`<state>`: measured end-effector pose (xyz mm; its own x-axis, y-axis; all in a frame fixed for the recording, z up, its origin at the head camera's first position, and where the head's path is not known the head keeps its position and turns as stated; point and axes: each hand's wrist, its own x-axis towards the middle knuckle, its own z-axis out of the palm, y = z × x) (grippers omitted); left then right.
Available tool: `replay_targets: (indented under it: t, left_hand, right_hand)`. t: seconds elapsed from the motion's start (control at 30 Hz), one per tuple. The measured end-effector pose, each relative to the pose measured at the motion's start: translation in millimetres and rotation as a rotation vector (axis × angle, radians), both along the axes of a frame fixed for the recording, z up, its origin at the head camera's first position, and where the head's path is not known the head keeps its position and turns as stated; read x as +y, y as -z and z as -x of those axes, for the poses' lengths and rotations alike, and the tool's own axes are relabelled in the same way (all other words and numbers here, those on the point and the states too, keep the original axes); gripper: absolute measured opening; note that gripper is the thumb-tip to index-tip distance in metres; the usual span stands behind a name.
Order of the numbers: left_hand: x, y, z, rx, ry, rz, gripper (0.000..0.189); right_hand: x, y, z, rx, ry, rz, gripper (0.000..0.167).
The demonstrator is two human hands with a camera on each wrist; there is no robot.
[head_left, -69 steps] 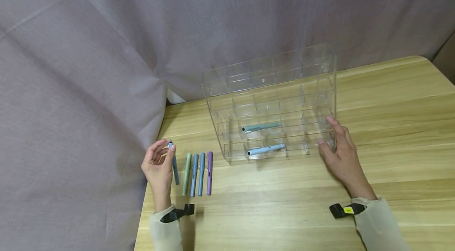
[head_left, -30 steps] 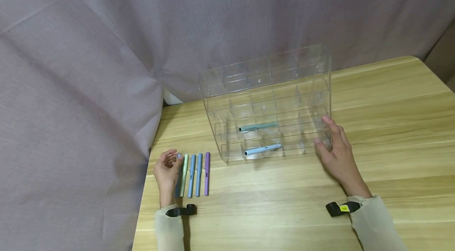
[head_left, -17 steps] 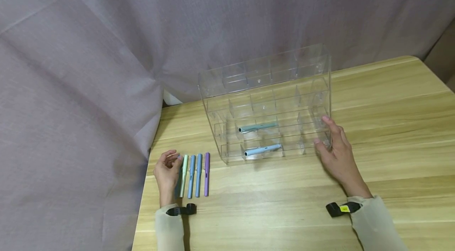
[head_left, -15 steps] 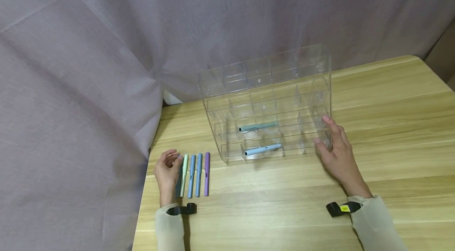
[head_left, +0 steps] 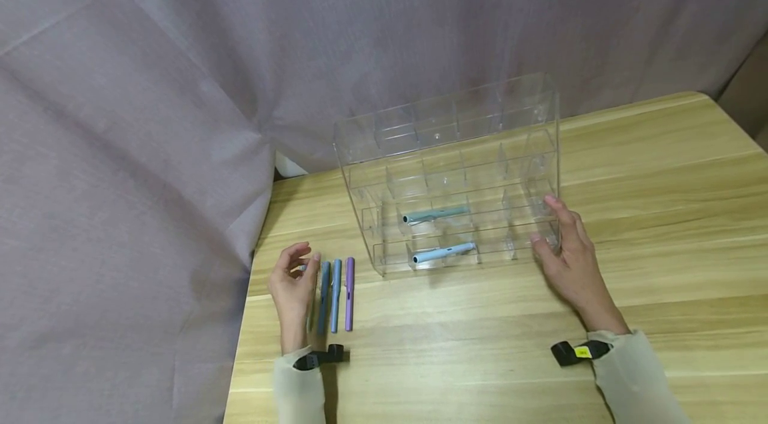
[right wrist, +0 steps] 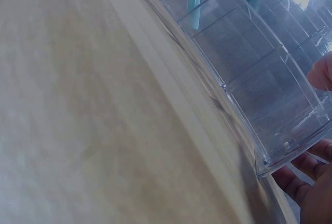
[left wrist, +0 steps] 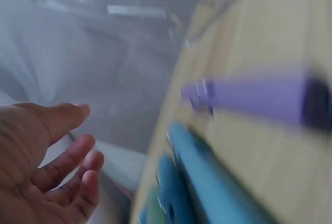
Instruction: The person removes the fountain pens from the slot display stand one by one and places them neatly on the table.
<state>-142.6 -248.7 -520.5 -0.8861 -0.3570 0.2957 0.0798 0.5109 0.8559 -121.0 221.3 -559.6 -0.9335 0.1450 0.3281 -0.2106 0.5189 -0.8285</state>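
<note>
My left hand [head_left: 292,291] hovers over the left end of a row of pens, fingers loosely bent and holding nothing in the left wrist view. Beneath it, a green pen [head_left: 311,314] is mostly covered, and the blue pen at the row's end is hidden. To its right lie a shaded blue pen [head_left: 324,297], another blue pen [head_left: 336,297] and a purple pen [head_left: 349,294]. My right hand [head_left: 573,271] grips the right front corner of a clear acrylic organizer [right wrist: 244,73], thumb on the front and fingers behind the side wall.
Inside the organizer, a light blue pen [head_left: 444,253] lies across the front tier and a teal pen [head_left: 438,213] across the tier behind. A grey curtain [head_left: 420,17] hangs behind the wooden table [head_left: 456,351] and along its left side.
My left hand has brought a blue pen down to the row's left end and released it, then shifted slightly right above the pens. The right hand keeps its grip on the organizer.
</note>
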Motion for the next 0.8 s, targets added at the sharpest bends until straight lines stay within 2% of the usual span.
replay_targets:
  t: [0.2, 0.37, 0.53, 0.67, 0.8]
  left_hand:
    - [29.5, -16.9, -9.4, 0.107, 0.111, -0.098, 0.027]
    - [55.3, -26.4, -21.2, 0.150, 0.192, -0.136, 0.029]
    - [77.4, -27.6, -29.4, 0.172, 0.280, -0.177, 0.030]
    - [91.4, -27.3, -32.3, 0.171, 0.323, -0.219, 0.034]
    - [107.0, -22.9, -33.9, 0.172, 0.390, -0.236, 0.036]
  right_hand:
    - [0.1, -0.4, 0.4, -0.001, -0.002, 0.001, 0.076]
    - [0.4, 0.1, 0.6, -0.002, 0.004, 0.000, 0.077]
    - [-0.1, 0.2, -0.2, 0.009, 0.007, -0.004, 0.078]
    - [-0.4, -0.6, -0.2, 0.015, 0.004, -0.003, 0.078]
    - [-0.5, -0.3, 0.2, 0.022, 0.003, -0.008, 0.078]
